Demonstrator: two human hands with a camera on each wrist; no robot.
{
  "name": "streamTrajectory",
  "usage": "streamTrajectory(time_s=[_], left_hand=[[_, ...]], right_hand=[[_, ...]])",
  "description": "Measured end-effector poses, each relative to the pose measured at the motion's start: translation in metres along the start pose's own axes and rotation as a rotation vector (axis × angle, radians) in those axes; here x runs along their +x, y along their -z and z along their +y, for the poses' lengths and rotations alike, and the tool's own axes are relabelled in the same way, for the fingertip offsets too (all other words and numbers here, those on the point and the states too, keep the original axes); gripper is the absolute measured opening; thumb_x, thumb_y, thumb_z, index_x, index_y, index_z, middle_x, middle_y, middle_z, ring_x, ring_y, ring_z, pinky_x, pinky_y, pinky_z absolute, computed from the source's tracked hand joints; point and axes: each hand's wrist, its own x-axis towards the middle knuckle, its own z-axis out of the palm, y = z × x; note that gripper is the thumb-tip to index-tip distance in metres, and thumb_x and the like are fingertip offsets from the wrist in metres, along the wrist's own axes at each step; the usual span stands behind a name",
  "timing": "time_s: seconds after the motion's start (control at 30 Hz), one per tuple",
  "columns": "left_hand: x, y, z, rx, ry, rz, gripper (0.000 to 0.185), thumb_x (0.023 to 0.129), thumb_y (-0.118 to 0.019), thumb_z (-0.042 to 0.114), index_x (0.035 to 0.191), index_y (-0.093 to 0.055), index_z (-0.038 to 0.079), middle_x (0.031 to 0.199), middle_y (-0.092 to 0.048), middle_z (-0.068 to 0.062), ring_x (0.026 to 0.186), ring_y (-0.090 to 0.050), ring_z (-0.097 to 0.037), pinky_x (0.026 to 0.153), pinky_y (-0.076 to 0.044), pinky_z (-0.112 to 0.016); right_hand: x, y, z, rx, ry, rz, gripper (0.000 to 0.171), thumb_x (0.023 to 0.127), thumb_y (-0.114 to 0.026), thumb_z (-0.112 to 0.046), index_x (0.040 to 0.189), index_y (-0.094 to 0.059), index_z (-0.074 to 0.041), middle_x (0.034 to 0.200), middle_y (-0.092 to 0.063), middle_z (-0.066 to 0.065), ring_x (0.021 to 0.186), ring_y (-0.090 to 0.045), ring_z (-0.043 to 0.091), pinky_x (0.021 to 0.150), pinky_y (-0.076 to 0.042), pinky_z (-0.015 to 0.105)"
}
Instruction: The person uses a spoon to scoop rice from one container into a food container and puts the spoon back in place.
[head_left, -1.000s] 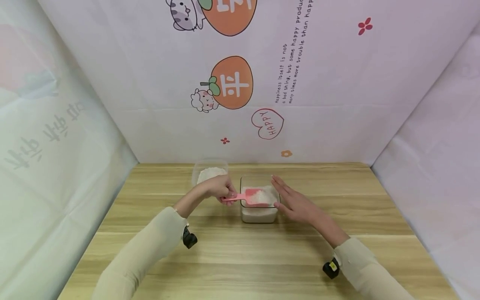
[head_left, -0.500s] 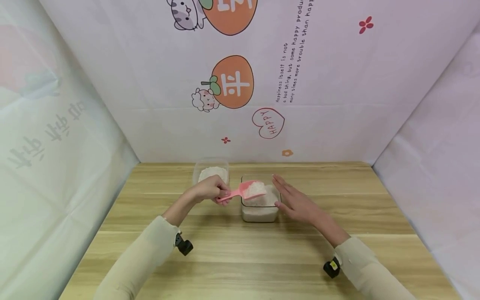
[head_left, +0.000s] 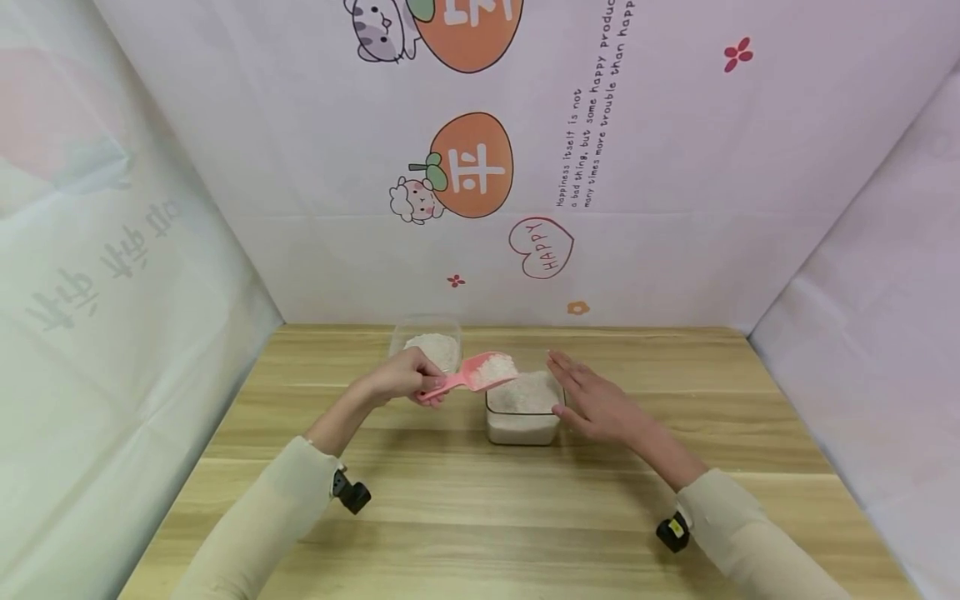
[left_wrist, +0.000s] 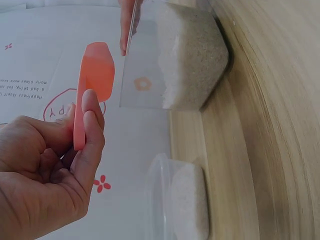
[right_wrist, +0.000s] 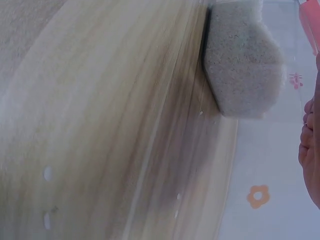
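Observation:
My left hand (head_left: 405,379) pinches the handle of a pink scoop (head_left: 471,367) between thumb and fingers. White grains that look like rice (head_left: 497,369) are heaped in the scoop, which is held above the left rim of a clear square container (head_left: 522,432). Inside the container is more rice, sloped in the right wrist view. My right hand (head_left: 600,408) has its fingers straight, fingertips right at the container's right side. In the left wrist view the scoop (left_wrist: 97,70) is seen from its underside, with its load hidden. The left hand (left_wrist: 55,165) curls round the handle end.
Behind the left hand stands a clear plastic tub (head_left: 401,335) with white grains in it. Several loose grains (right_wrist: 47,173) lie on the wooden table (head_left: 480,517). A printed white sheet (head_left: 645,267) stands along the table's back edge, with more sheets at both sides.
The left hand has drawn the loaded scoop left and up from inside the container to above its left rim. The right hand has stayed at the container's right side.

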Motion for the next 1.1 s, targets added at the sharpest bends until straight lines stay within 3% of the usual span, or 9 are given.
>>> streamTrajectory(time_s=[0.2, 0.37, 0.6, 0.87, 1.1], left_hand=[[-0.007, 0.010, -0.005, -0.027, 0.000, 0.006, 0.025, 0.100, -0.050, -0.001, 0.099, -0.072, -0.012, 0.075, -0.072, -0.009, 0.069, -0.071, -0.015, 0.064, -0.059, -0.027], [-0.017, 0.021, -0.012, -0.031, -0.007, 0.019, 0.026, 0.101, -0.048, 0.000, 0.105, -0.070, -0.014, 0.081, -0.073, -0.016, 0.076, -0.073, -0.022, 0.066, -0.059, -0.027], [-0.032, 0.035, -0.021, -0.034, -0.003, 0.052, 0.026, 0.102, -0.047, -0.001, 0.108, -0.068, -0.015, 0.083, -0.072, -0.013, 0.077, -0.072, -0.021, 0.070, -0.059, -0.027], [-0.042, 0.053, -0.031, -0.044, 0.034, 0.133, 0.027, 0.100, -0.046, -0.004, 0.114, -0.063, -0.020, 0.089, -0.071, -0.024, 0.074, -0.071, -0.015, 0.065, -0.057, -0.022], [-0.045, 0.067, -0.045, 0.000, 0.057, 0.227, 0.030, 0.099, -0.046, -0.006, 0.120, -0.057, -0.024, 0.084, -0.071, -0.018, 0.068, -0.069, -0.010, 0.062, -0.056, -0.019]], right_hand=[[0.001, 0.005, 0.000, -0.055, 0.004, -0.029, 0.071, 0.104, -0.046, -0.040, 0.153, -0.025, 0.007, 0.161, -0.027, 0.025, 0.150, -0.026, 0.038, 0.117, -0.031, 0.051], [0.002, 0.009, 0.000, -0.084, 0.011, -0.050, 0.072, 0.104, -0.046, -0.042, 0.153, -0.027, 0.008, 0.161, -0.026, 0.024, 0.149, -0.028, 0.039, 0.117, -0.032, 0.051], [0.002, 0.011, 0.000, -0.080, -0.002, -0.102, 0.073, 0.104, -0.045, -0.043, 0.153, -0.025, 0.007, 0.163, -0.021, 0.023, 0.151, -0.024, 0.037, 0.119, -0.029, 0.050], [0.004, 0.011, -0.001, -0.068, -0.009, -0.112, 0.073, 0.104, -0.045, -0.042, 0.154, -0.024, 0.007, 0.163, -0.022, 0.024, 0.152, -0.022, 0.036, 0.120, -0.028, 0.049], [0.005, 0.011, -0.001, -0.055, -0.014, -0.117, 0.073, 0.104, -0.045, -0.043, 0.155, -0.023, 0.005, 0.163, -0.021, 0.023, 0.152, -0.022, 0.035, 0.120, -0.028, 0.049]])
